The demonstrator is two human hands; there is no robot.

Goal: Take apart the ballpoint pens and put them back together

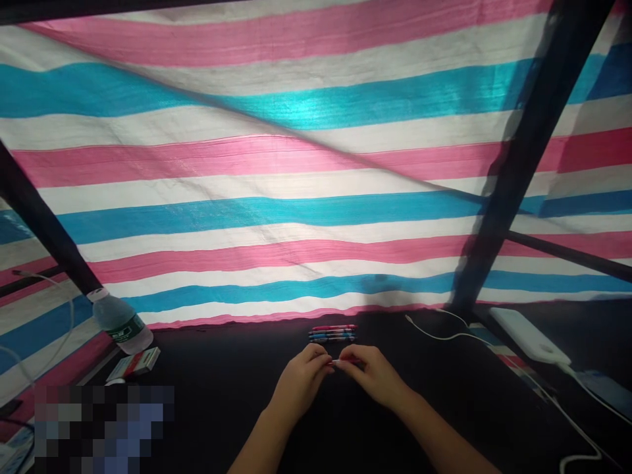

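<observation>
Between my two hands, just above the black table top (222,395), is a slim red pen (351,361) with a pale end. My left hand (305,376) pinches around the pale end. My right hand (375,374) is closed on the red part with thumb and fingers. Much of the pen is covered by my fingers. Right beyond my hands, several red and blue pens (332,334) lie side by side in a neat stack of rows.
A water bottle (123,324) leans at the left beside a small box (135,364). On the right lie a white power bank (530,336) and a white cable (444,337). A striped sheet (296,210) hangs behind the table between dark posts (513,171).
</observation>
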